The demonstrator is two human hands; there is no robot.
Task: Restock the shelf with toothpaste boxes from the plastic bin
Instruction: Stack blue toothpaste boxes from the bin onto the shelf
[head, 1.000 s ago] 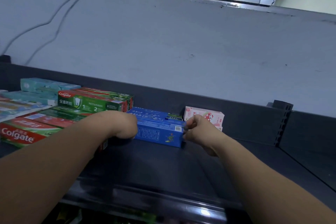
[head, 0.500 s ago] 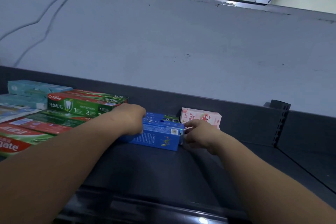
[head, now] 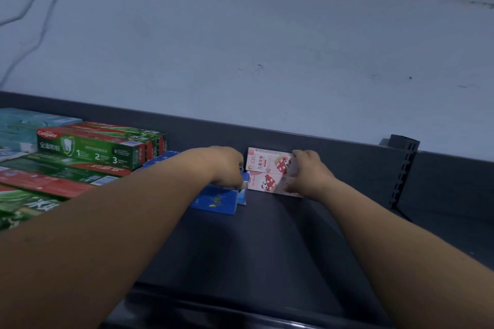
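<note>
A: Since the earlier frame the right hand (head: 307, 173) has left the blue toothpaste boxes (head: 216, 199) and gone to the pink toothpaste boxes (head: 268, 171) beside them

B: And the left hand (head: 227, 165)?

A: It has slid along to the right end of the blue boxes, fingers curled down over their top; whether it truly grips them I cannot tell

B: Is the right hand holding the pink ones?

A: Its fingers are spread flat against their right end, touching, not closed round them

B: Where do the boxes lie?

A: On the dark shelf (head: 267, 243), the pink pair stacked against the back rail, the blue ones just left of them, and the green and red Colgate boxes (head: 91, 149) piled further left
</note>
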